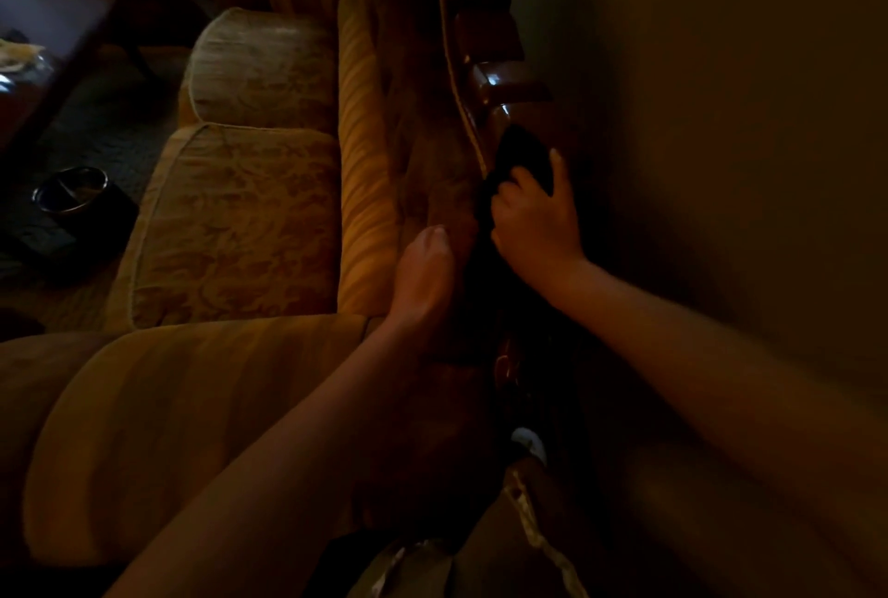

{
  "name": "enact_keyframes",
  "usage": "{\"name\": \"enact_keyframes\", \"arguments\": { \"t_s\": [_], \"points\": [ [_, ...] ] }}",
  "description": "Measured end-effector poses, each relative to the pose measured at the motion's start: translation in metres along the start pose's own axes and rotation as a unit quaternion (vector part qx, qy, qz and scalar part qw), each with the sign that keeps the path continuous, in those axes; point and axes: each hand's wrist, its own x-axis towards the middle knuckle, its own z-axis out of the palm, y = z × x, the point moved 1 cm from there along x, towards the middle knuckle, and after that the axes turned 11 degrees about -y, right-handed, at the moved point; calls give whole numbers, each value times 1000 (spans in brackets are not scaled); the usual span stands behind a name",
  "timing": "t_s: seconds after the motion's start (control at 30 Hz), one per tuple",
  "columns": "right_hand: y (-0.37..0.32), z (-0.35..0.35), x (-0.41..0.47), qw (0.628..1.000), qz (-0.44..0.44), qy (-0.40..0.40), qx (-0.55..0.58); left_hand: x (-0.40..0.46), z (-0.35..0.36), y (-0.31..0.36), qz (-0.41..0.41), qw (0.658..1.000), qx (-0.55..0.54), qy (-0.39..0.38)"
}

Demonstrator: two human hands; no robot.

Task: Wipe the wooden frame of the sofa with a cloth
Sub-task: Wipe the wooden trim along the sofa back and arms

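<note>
We hold the dark cloth [521, 160] bunched in our right hand [533, 213], pressed on the sofa's carved wooden frame [499, 83]; beside it, our left hand [425, 270] rests flat on the backrest for support.

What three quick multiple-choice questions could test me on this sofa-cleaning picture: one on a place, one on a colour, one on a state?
1. Where is the cloth?
A. on the seat cushion
B. on the wooden frame along the sofa's back
C. on the floor

2. What colour is the cloth?
A. white
B. yellow
C. black or very dark

3. What is the left hand doing?
A. resting flat on the sofa back
B. gripping the cloth
C. holding a cup

Answers: 1 B, the right hand presses it on the frame. 2 C, it looks near black. 3 A, its fingers lie straight and hold nothing.
</note>
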Motion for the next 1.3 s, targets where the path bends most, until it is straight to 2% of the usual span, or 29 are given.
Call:
{"name": "enact_keyframes", "arguments": {
  "t_s": [0.07,0.1,0.13,0.17,0.2,0.23,0.3,0.33,0.37,0.43,0.5,0.57,0.63,0.73,0.77,0.8,0.83,0.93,0.97,1.03,1.1,1.13,1.17,1.2,1.23,1.3],
  "points": [
    [-22,15,-37,998,23,15,-55,1,0,0,14,1000,8,-2],
    [-34,26,-60,994,-8,-43,-100,2,0,-2,17,1000,10,-2],
    [-43,41,-83,979,-97,-127,-125,3,1,-3,18,1000,10,-4],
    [-47,52,-99,945,-199,-224,-131,4,1,-4,22,1000,11,-7],
    [-44,54,-101,922,-264,-244,-144,5,1,-4,28,1000,10,-10],
    [-38,48,-94,926,-266,-214,-159,7,3,-3,31,999,13,-14],
    [-20,26,-61,973,-147,-100,-146,9,7,4,39,999,22,-14],
    [-7,13,-42,993,-80,-34,-77,11,10,10,42,999,25,-10],
    [5,4,-23,999,-30,-15,-7,12,13,15,49,998,32,-6],
    [27,-9,-1,991,55,30,122,13,17,25,78,995,54,4],
    [37,2,-9,959,124,77,241,14,20,32,118,989,86,7],
    [27,21,-45,942,149,90,286,16,30,35,150,975,164,-3],
    [9,41,-81,934,170,85,301,15,46,38,188,937,293,-17],
    [1,61,-98,913,226,35,339,8,78,49,298,821,479,-85],
    [5,66,-96,885,261,24,385,10,87,52,332,781,516,-116],
    [12,71,-92,827,309,15,469,13,92,56,354,750,539,-147],
    [21,79,-85,754,352,3,555,18,94,61,364,728,555,-172],
    [33,104,-77,532,442,-90,716,42,98,78,360,701,582,-200],
    [26,105,-86,496,452,-84,737,49,101,81,354,695,590,-209],
    [-5,87,-109,483,437,-84,754,59,107,83,351,671,610,-231],
    [-34,50,-118,514,425,-34,744,61,112,78,364,623,646,-247],
    [-37,44,-112,584,435,11,685,62,112,75,377,601,659,-248],
    [-30,45,-99,639,435,34,633,62,111,73,393,593,658,-247],
    [-13,48,-84,671,443,44,594,64,110,70,408,597,646,-243],
    [4,54,-71,686,436,17,583,65,107,69,423,604,633,-238],
    [29,78,-55,617,405,-7,675,67,104,68,448,609,613,-230]
  ]
}}
